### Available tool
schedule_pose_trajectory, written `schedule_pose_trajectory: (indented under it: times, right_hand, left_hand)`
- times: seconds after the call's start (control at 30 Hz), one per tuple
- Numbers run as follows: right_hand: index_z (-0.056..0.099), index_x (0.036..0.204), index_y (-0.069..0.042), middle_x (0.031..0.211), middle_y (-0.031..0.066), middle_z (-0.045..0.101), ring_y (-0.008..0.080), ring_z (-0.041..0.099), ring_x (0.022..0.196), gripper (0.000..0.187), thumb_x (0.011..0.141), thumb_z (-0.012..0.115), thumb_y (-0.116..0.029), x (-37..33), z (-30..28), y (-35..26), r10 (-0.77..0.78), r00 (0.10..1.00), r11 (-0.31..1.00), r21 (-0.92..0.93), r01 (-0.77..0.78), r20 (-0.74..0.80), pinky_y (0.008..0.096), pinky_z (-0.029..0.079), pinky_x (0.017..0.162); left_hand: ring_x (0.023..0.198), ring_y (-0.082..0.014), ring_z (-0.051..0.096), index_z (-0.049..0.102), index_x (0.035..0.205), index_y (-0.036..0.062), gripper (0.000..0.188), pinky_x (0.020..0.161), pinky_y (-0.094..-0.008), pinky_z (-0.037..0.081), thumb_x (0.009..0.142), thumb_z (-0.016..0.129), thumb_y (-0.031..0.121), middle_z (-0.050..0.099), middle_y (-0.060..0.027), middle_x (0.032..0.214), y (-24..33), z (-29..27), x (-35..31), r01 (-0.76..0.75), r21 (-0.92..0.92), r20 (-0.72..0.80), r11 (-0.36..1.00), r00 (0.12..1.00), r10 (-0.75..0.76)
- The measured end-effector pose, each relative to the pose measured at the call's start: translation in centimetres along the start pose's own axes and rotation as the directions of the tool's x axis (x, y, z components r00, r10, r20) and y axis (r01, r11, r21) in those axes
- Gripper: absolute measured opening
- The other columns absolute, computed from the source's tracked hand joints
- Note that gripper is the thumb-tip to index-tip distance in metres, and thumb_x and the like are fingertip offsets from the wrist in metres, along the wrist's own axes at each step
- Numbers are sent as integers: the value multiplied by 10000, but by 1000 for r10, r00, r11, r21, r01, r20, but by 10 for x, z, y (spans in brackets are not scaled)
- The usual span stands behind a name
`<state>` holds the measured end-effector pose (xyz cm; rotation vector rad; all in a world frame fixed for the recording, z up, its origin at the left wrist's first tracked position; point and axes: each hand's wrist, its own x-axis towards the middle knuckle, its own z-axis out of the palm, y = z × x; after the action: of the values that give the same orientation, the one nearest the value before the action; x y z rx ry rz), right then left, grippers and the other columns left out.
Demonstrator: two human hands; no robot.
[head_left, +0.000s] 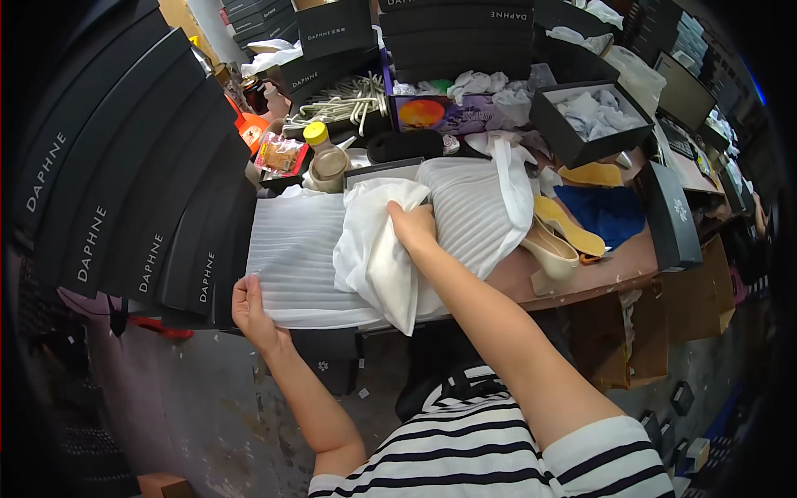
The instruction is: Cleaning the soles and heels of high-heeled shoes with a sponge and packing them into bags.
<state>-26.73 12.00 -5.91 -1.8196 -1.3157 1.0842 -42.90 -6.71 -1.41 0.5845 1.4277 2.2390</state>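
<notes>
A thin white ribbed wrapping sheet (295, 241) lies spread over the table's front. At its lower left corner, my left hand (257, 313) pinches the edge between thumb and fingers. My right hand (413, 226) grips a white-wrapped bundle (378, 261) resting on the sheet; its lower end tapers to a point like a shoe's toe, and its contents are covered. Right of it, another piece of ribbed sheet (469, 216) is bunched up. Beyond that sit a beige pump (550, 256), a yellow insole (569, 226) and a blue cloth (602, 212).
Tall stacks of black shoeboxes (166, 183) crowd the left side. Behind the sheet stand a yellow-lidded jar (328, 158), a snack packet (281, 154) and a pile of pale hooks (353, 104). An open black box (591, 120) holds crumpled paper. Cardboard boxes (693, 299) stand below right.
</notes>
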Motion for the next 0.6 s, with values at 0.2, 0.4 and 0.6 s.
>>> schedule_pose_trajectory:
  times: [0.2,0.4,0.6]
  right_hand:
    - [404,1133,164,1086,330,518,428,507,1041,689,790,582,-407,9,39,31,-215,971,976,-63,209,-105,426,394,912]
    - [226,1272,181,1276,360,355,441,410,1173,813,819,548,-412,-33,22,36,-118,915,991,-8,131,386,441,328,994]
    - [452,1259,-47,1303,202,435,387,394,1215,499,866,479,-352,-62,-36,56,-339,264,576,-23,817,903,625,214,993]
  left_hand:
    - [908,-169,577,535,972,61,298,763,-310,488,926,471,349,587,-70,984,-20,26,3,188,-296,466,936,884,-30]
    - [1246,-286,380,454,1244,12,495,1034,-433,287,939,376,394,385,-182,1354,-85,60,21,351,-236,543,906,821,-177]
    - [1362,-289,176,424,1320,98,470,1036,-630,95,878,443,258,303,-44,1439,-66,115,-11,-950,292,915,112,243,-323]
